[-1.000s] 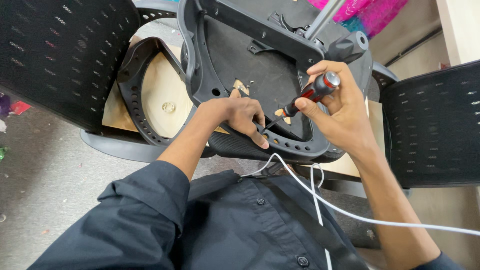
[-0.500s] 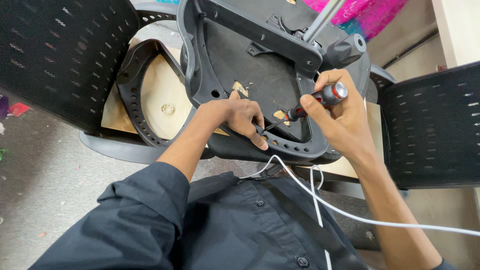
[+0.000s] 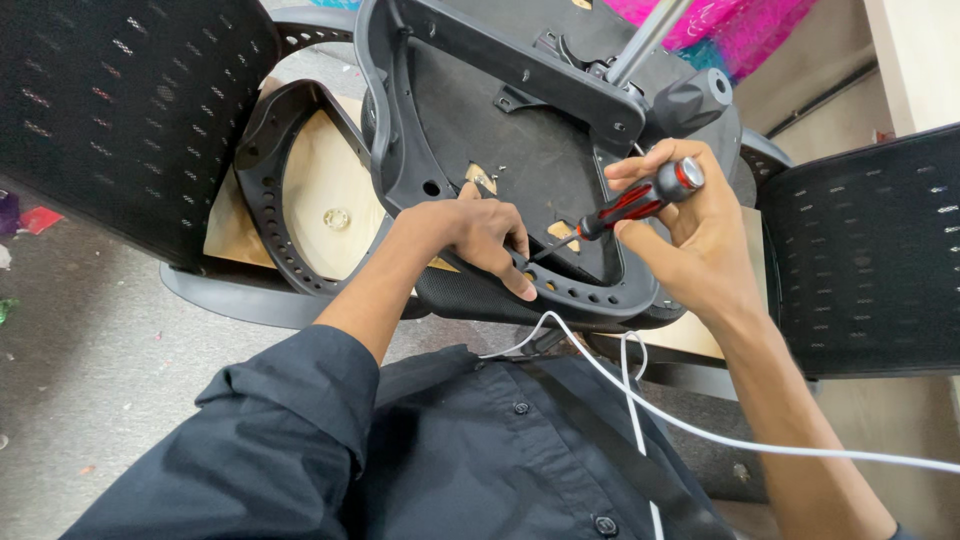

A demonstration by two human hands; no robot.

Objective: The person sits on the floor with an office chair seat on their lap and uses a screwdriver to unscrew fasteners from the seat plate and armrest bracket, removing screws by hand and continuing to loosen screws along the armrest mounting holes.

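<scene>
1. The red-and-black screwdriver, tipped more toward level than a second ago, sets its tip at the near rim of the upturned black chair seat.
2. The right hand closes on its handle; the left hand curls around the tip, apparently steadying it for a screw.
3. No labels show; pink fabric lies far right, plywood left.

bright, even indoor light, soft shadows, sharp focus, slight wide-angle edge distortion.
</scene>
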